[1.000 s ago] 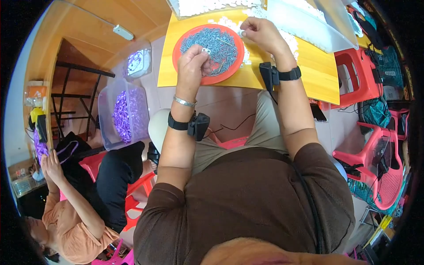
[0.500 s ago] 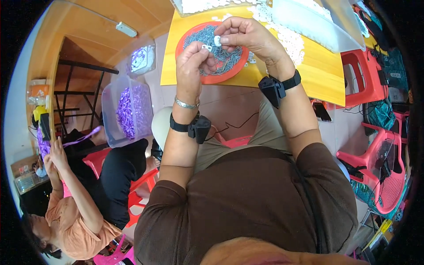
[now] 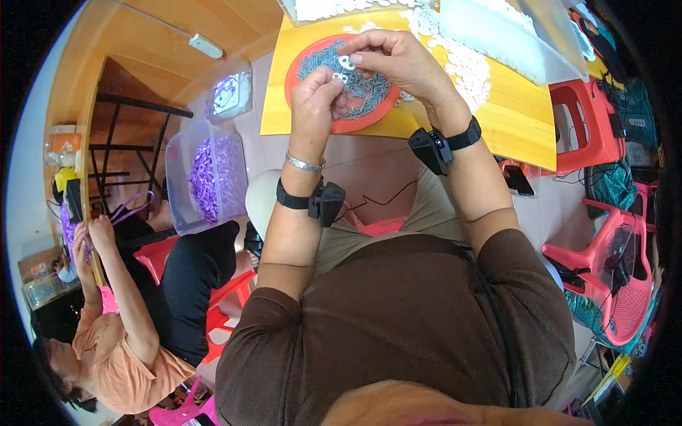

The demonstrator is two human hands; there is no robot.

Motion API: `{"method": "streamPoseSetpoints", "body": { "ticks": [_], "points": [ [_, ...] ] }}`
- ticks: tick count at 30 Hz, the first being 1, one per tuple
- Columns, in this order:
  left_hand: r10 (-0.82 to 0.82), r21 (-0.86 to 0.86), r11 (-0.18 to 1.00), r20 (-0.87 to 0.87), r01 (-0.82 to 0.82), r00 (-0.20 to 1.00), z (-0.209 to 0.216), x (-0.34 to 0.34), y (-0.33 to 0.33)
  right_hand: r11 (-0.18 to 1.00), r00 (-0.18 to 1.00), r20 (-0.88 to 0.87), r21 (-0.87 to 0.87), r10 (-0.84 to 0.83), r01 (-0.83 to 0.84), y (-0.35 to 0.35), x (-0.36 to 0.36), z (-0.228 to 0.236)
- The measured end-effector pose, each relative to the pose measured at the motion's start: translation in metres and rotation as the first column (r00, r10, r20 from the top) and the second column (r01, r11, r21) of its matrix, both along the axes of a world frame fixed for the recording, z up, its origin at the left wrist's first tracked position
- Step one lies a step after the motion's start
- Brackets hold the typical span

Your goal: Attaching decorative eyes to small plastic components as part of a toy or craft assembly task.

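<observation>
the person's left hand (image 3: 312, 99) is raised over the near left part of a round red tray (image 3: 362, 126), forearm coming up almost straight, with a silver bracelet (image 3: 304, 165) at the wrist. its thumb and forefinger are pinched together on a little white holed piece (image 3: 341, 77), the other fingers curled in loosely underneath. the right hand (image 3: 412, 67) comes across from the other side, its forearm slanting up and inward, wrist bent so the fingers point left. thumb and forefinger there close on a small white curved piece (image 3: 347, 62), knuckles uppermost. the two pieces sit very near each other above the tray; from where i stand i can't tell whether they touch. grey screws (image 3: 373, 86) fill the tray below, which rests on a yellow table (image 3: 518, 117). more white pieces (image 3: 472, 79) are strewn to the right, beside a clear plastic bin (image 3: 497, 46).
</observation>
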State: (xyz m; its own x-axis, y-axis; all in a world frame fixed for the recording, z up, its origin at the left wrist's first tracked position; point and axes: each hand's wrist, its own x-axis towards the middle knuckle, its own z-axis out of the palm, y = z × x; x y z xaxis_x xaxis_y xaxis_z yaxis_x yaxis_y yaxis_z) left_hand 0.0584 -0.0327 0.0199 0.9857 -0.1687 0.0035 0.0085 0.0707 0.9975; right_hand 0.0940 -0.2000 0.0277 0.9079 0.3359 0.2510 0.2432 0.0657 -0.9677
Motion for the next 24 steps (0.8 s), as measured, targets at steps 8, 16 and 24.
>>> {"method": "streamPoseSetpoints", "body": {
  "ticks": [8, 16, 24],
  "points": [
    [0.002, 0.009, 1.000, -0.021, -0.002, 1.000, -0.001, 0.001, -0.002, 0.998, 0.996, 0.090, -0.053, 0.025, -0.020, -0.004, 0.003, -0.002],
    [-0.038, 0.073, 0.997, 0.031, 0.035, 0.999, -0.002, 0.001, -0.002, 0.996, 0.996, 0.082, -0.086, 0.039, -0.032, -0.006, 0.006, -0.006],
    [-0.048, 0.086, 0.995, 0.020, 0.046, 0.999, -0.003, 0.001, -0.002, 0.985, 0.986, 0.149, -0.168, 0.069, -0.043, -0.006, 0.003, -0.005]
  ]
}}
